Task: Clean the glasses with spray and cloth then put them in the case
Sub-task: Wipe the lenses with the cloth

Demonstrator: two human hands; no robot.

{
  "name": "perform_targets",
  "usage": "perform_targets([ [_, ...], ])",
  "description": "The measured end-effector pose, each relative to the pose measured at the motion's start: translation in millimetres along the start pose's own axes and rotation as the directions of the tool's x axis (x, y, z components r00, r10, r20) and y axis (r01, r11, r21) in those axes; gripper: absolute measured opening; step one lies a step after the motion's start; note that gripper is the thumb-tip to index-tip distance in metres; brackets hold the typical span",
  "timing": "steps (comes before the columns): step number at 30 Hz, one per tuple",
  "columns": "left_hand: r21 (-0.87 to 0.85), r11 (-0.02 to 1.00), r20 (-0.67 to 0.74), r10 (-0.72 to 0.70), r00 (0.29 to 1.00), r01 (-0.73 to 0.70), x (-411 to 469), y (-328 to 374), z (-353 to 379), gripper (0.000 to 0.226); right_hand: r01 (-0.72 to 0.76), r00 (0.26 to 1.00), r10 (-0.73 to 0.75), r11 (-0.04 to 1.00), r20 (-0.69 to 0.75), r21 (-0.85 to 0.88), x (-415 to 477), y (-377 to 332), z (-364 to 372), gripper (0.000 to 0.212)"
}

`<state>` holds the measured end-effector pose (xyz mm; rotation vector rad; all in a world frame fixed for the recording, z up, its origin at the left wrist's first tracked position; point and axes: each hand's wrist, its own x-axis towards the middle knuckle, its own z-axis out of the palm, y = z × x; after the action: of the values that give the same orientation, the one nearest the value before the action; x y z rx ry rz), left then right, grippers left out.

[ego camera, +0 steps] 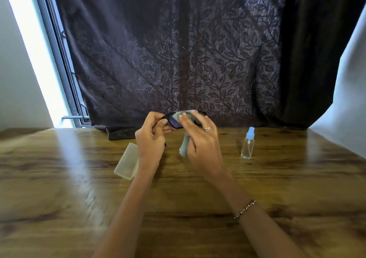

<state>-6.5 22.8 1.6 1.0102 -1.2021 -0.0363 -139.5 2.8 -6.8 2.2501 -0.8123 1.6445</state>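
Black-framed glasses (174,122) are held up above the far middle of the wooden table (79,198). My left hand (151,137) pinches their left end by the frame. My right hand (200,139) holds a pale green cloth (185,146) and presses it over the lens area; the cloth hangs down below the fingers. A clear spray bottle (247,144) with a blue cap stands upright to the right of my hands. The translucent yellowish case (127,161) lies shut on the table, partly behind my left wrist.
A dark leaf-patterned curtain (188,60) hangs along the table's far edge, with a fold resting on the tabletop at the back. A bright window frame (59,69) is at the left, a white wall at the right.
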Motion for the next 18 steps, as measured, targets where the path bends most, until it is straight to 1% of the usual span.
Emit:
perform_targets([
  [2, 0.021, 0.999, 0.015, 0.036, 0.999, -0.036, -1.1, 1.4, 0.9, 0.014, 0.097, 0.994, -0.097, 0.995, 0.044, -0.003, -1.7, -4.2, 0.9, 0.054],
  [3, 0.01, 0.999, 0.022, 0.043, 0.999, -0.043, -2.1, 2.9, 2.0, 0.015, 0.12, 0.991, -0.118, 0.992, 0.061, -0.03, -1.4, -4.1, 1.0, 0.054],
  [5, -0.033, 0.999, 0.026, 0.026, 0.999, -0.026, -2.1, 5.0, 2.7, 0.014, 0.065, 0.997, -0.062, 0.992, 0.037, -0.106, 1.1, 0.1, -0.2, 0.055],
  [7, -0.043, 0.999, 0.002, -0.004, 1.0, 0.004, -0.8, 3.3, 2.1, 0.013, -0.001, 1.0, 0.0, 0.992, -0.005, -0.128, -0.1, 2.7, -2.6, 0.053],
  [9, -0.034, 0.999, -0.005, -0.011, 1.0, 0.01, 0.2, -0.3, 0.7, 0.013, 0.044, 0.999, -0.044, 0.995, 0.006, -0.086, -3.0, 0.9, -2.1, 0.052],
  [11, -0.013, 1.0, 0.006, 0.012, 1.0, -0.012, -0.6, -0.1, 0.9, 0.013, 0.099, 0.994, -0.096, 0.993, 0.058, -0.062, -2.0, -1.4, -0.6, 0.051],
  [12, -0.014, 1.0, 0.012, 0.013, 1.0, -0.013, -1.0, 1.0, 1.4, 0.013, 0.094, 0.994, -0.089, 0.992, 0.063, -0.078, 0.2, -0.3, -0.8, 0.048],
  [15, -0.053, 0.999, -0.006, -0.011, 1.0, 0.011, -1.0, 2.5, 2.3, 0.015, 0.03, 1.0, -0.03, 0.992, 0.005, -0.12, 1.5, 3.4, -3.7, 0.041],
  [16, -0.047, 0.999, -0.011, -0.009, 1.0, 0.009, -0.8, 2.1, 2.1, 0.015, 0.052, 0.999, -0.052, 0.992, -0.002, -0.111, 0.0, 1.6, -3.5, 0.041],
  [18, -0.009, 1.0, 0.007, 0.013, 1.0, -0.012, -2.0, -0.2, 2.5, 0.015, 0.13, 0.991, -0.127, 0.986, 0.033, -0.103, -1.9, -4.8, -1.2, 0.048],
])
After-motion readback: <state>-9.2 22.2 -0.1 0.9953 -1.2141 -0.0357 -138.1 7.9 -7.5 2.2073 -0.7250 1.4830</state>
